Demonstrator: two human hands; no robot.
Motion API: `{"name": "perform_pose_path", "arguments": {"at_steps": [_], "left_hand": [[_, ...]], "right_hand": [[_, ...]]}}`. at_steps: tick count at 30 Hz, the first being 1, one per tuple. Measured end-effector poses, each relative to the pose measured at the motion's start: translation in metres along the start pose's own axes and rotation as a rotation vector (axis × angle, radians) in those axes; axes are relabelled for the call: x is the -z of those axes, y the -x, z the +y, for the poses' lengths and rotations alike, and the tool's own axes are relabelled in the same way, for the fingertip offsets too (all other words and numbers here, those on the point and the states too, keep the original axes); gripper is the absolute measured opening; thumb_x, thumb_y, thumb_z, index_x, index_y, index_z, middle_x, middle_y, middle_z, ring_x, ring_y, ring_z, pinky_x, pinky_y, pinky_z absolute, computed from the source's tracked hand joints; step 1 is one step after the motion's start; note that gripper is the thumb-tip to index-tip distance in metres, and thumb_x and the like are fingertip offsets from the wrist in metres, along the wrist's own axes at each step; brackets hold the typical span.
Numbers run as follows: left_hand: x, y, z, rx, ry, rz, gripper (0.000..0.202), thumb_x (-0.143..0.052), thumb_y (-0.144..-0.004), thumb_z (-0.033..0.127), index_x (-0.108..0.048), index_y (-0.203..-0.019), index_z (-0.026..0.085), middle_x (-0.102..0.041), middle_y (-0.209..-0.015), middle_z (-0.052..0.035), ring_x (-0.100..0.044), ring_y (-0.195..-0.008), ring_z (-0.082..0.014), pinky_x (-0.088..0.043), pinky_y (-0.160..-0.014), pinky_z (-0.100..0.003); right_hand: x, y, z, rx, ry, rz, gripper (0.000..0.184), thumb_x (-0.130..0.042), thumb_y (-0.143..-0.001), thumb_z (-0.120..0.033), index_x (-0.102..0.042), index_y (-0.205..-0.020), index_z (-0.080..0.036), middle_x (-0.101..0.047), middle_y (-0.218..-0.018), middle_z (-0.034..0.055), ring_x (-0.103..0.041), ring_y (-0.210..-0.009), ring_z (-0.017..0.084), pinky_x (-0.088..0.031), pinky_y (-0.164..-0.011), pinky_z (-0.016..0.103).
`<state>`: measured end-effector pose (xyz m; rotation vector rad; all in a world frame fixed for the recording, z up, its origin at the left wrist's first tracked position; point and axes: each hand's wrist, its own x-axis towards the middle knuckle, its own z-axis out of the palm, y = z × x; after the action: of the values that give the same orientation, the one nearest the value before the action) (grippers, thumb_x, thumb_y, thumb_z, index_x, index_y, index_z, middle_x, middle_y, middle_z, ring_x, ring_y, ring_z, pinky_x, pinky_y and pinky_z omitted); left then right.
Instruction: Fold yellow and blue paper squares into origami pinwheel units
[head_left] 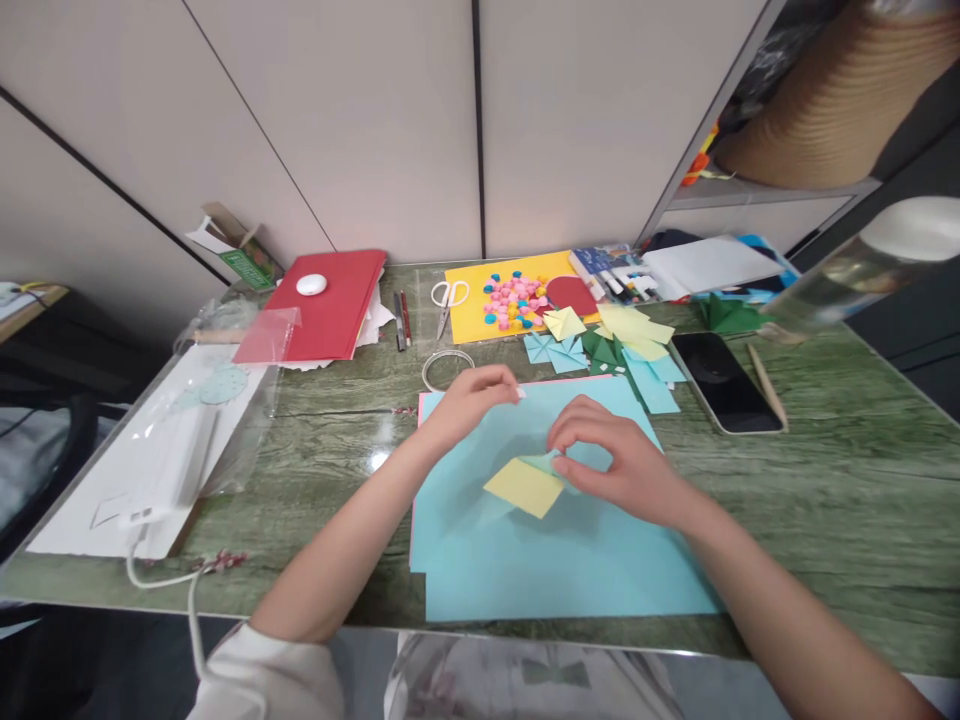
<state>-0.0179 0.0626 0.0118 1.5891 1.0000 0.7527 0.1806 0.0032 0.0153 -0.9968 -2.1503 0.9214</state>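
Observation:
My left hand (474, 398) is raised over the far left edge of a light-blue paper sheet (480, 580). Its fingertips are pinched on a small white scrap (521, 393), whose kind is too small to make out. Over the middle of the sheet is a folded yellow paper piece (526, 487) with a pale green part along its far edge. My right hand (619, 455) pinches this piece at its right corner between thumb and fingers. Part of that corner is hidden by the fingertips.
Behind the sheet lie folded paper pieces (568, 352), white scissors (448, 298) and several small pink, blue and yellow bits (516, 300) on yellow paper (461, 325). A phone (726, 382) and clear bottle (847, 270) stand right; a red folder (330, 300) and white power strip (176, 465) left.

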Motion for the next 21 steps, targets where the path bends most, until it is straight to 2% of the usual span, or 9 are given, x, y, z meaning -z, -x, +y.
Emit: {"name": "perform_pose_path", "arguments": {"at_steps": [3, 7, 10, 12, 15, 17, 19, 21], "left_hand": [[-0.012, -0.046, 0.006, -0.112, -0.092, -0.043, 0.013, -0.049, -0.072, 0.027, -0.055, -0.064, 0.017, -0.055, -0.068, 0.0022, -0.051, -0.070, -0.0127, -0.039, -0.067, -0.025], [-0.047, -0.109, 0.005, -0.199, -0.396, -0.092, 0.017, -0.045, -0.073, 0.025, -0.056, -0.064, 0.016, -0.058, -0.068, 0.0011, -0.052, -0.068, -0.0127, -0.038, -0.061, -0.024], [-0.070, -0.140, -0.003, -0.240, -0.452, -0.108, 0.015, -0.048, -0.071, 0.023, -0.058, -0.063, 0.016, -0.059, -0.066, 0.0002, -0.052, -0.066, -0.0143, -0.038, -0.064, -0.026], [-0.078, -0.151, -0.009, -0.270, -0.473, -0.103, 0.013, -0.049, -0.071, 0.019, -0.060, -0.063, 0.016, -0.061, -0.067, -0.0011, -0.053, -0.069, -0.0152, -0.038, -0.067, -0.027], [-0.073, -0.150, -0.010, -0.303, -0.480, -0.036, 0.017, -0.046, -0.074, 0.014, -0.063, -0.071, 0.016, -0.064, -0.078, -0.0039, -0.054, -0.079, -0.0164, -0.038, -0.075, -0.028], [-0.061, -0.134, -0.003, -0.310, -0.452, 0.043, 0.017, -0.045, -0.077, 0.018, -0.062, -0.080, 0.017, -0.063, -0.084, -0.0044, -0.054, -0.078, -0.0156, -0.038, -0.074, -0.028], [-0.044, -0.103, 0.008, -0.276, -0.235, 0.220, 0.010, -0.050, -0.077, 0.023, -0.058, -0.078, 0.018, -0.061, -0.077, -0.0016, -0.054, -0.069, -0.0128, -0.039, -0.065, -0.025], [-0.028, -0.060, 0.020, -0.207, -0.004, 0.355, 0.012, -0.054, -0.077, 0.029, -0.054, -0.070, 0.018, -0.053, -0.062, 0.0027, -0.047, -0.055, -0.0098, -0.036, -0.054, -0.022]], "right_hand": [[0.004, 0.003, -0.005, 0.034, -0.065, -0.080, 0.008, -0.056, -0.078, -0.017, -0.053, -0.073, -0.021, -0.059, -0.077, -0.0001, -0.051, -0.082, 0.015, -0.042, -0.075, 0.031], [0.008, 0.005, -0.007, 0.062, -0.125, -0.133, 0.008, -0.057, -0.077, -0.015, -0.053, -0.073, -0.021, -0.058, -0.077, -0.0003, -0.052, -0.080, 0.014, -0.043, -0.073, 0.029], [0.011, 0.005, -0.006, 0.044, -0.129, -0.132, 0.009, -0.056, -0.077, -0.013, -0.052, -0.072, -0.020, -0.058, -0.077, -0.0003, -0.053, -0.079, 0.013, -0.043, -0.072, 0.028], [0.013, 0.005, -0.005, 0.028, -0.123, -0.128, 0.010, -0.056, -0.077, -0.013, -0.052, -0.072, -0.020, -0.058, -0.077, -0.0004, -0.054, -0.078, 0.013, -0.043, -0.070, 0.027], [0.018, 0.005, -0.004, 0.018, -0.100, -0.118, 0.009, -0.056, -0.077, -0.014, -0.053, -0.072, -0.020, -0.058, -0.077, -0.0006, -0.055, -0.077, 0.013, -0.044, -0.069, 0.027], [0.022, 0.006, -0.003, 0.016, -0.067, -0.084, 0.007, -0.056, -0.078, -0.015, -0.054, -0.073, -0.020, -0.059, -0.079, -0.0004, -0.055, -0.077, 0.013, -0.045, -0.070, 0.027], [0.024, 0.006, -0.001, 0.018, 0.004, 0.039, 0.006, -0.056, -0.079, -0.017, -0.055, -0.074, -0.021, -0.060, -0.080, 0.0002, -0.056, -0.079, 0.013, -0.045, -0.071, 0.028], [0.023, 0.006, 0.001, 0.045, 0.114, 0.261, 0.005, -0.057, -0.078, -0.016, -0.057, -0.076, -0.021, -0.061, -0.081, 0.0010, -0.057, -0.081, 0.014, -0.046, -0.073, 0.030]]}}
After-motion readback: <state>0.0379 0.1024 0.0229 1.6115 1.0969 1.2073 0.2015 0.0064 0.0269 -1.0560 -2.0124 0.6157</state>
